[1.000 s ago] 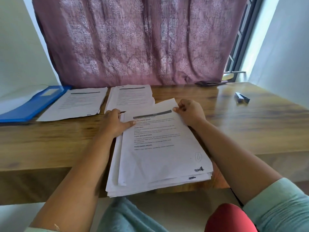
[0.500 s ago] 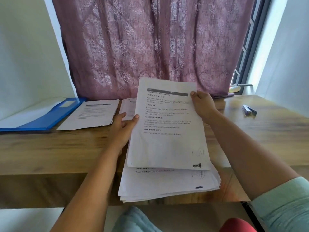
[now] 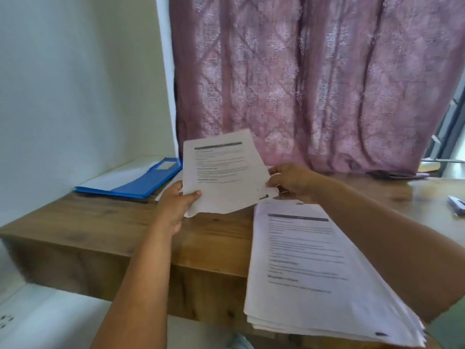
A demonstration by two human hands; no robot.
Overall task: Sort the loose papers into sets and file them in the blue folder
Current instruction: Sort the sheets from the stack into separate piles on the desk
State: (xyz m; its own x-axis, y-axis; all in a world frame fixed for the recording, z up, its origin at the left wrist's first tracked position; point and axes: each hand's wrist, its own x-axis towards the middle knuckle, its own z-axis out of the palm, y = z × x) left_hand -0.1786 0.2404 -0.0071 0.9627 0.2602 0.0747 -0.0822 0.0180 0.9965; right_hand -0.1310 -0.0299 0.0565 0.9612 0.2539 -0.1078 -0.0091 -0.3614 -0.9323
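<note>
Both hands pinch one sheet upright over the counter; blue folder lies left, nearer left hand than right hand.

printed text on lifted white sheet: blurred, unreadable | thick white paper stack: lower right corner cut by frame edge | open blue plastic folder: right end hidden behind sheet | small blue-white object: cropped, unidentifiable

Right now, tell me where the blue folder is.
In the head view the blue folder lies open at the table's far left, against the white wall, just left of the sheet both hands hold.
</note>
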